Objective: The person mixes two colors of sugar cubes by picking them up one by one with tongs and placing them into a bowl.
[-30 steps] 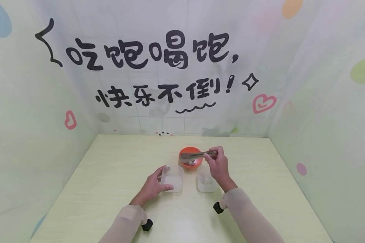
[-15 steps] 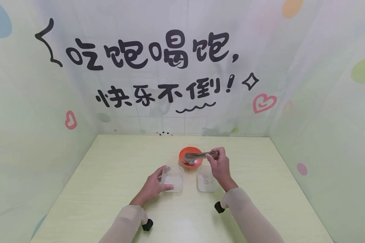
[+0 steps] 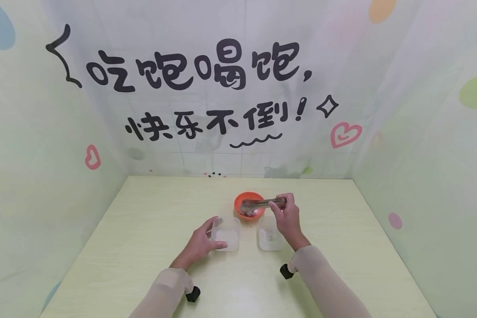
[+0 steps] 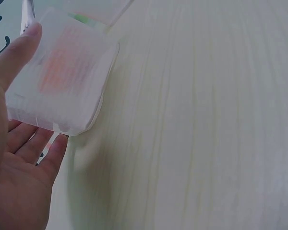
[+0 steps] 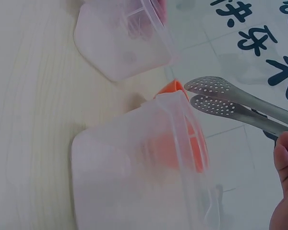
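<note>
My right hand (image 3: 289, 218) grips metal tongs (image 3: 264, 203) by the handle, thumb in front. Their perforated heads lie nearly together over an orange bowl (image 3: 237, 202), with no thing visible between them in the right wrist view. Inside the bowl are small white and dark reddish pieces (image 3: 254, 213), partly covered by the tongs. A clear square plastic container (image 3: 227, 236) stands in front of the bowl, held by my left hand (image 3: 198, 244) with thumb at the near side and fingers round the left. Another such container (image 3: 267, 242) stands beneath my right hand, partly hidden by it.
Both containers and the bowl stand close together on a pale wood-grain table (image 3: 143, 229). A printed curtain (image 3: 206, 159) rises behind the table and along both sides. Black wrist mounts (image 3: 192, 294) hang under the sleeves.
The tongs have shifted slightly to the right over the bowl, and their heads look tilted differently. My right hand moved a little rightward with them. My left hand and both containers stay put.
</note>
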The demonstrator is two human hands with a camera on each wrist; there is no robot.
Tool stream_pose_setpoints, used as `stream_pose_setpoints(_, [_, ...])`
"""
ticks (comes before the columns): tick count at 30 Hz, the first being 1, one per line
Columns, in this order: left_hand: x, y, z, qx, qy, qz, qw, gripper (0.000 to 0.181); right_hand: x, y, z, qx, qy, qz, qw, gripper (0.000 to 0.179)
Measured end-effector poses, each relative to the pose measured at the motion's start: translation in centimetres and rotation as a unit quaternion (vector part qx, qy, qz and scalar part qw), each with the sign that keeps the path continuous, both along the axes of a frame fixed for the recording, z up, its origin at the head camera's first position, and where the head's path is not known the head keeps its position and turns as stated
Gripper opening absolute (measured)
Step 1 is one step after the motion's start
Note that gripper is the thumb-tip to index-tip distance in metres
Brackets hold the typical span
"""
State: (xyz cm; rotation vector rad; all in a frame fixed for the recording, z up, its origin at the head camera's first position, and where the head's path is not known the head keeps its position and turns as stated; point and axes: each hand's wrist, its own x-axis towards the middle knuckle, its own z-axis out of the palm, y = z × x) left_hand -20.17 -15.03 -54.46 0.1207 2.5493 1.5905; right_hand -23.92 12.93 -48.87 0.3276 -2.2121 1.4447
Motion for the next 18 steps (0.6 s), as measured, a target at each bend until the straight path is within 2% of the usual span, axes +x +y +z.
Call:
stream_pose_setpoints(10, [0.0, 0.1, 0.2, -0.007, -0.001, 0.003, 1.0000, 0.096, 0.3, -1.7, 0.6, -0.033, 0.009, 0.027, 0.9991, 0.028])
stream_pose_setpoints(18, [0.0, 0.0, -0.1, 0.000, 0.002, 0.005, 1.0000, 0.098, 0.3, -3.1, 0.2, 0.004, 0.009, 0.050, 0.9987, 0.027])
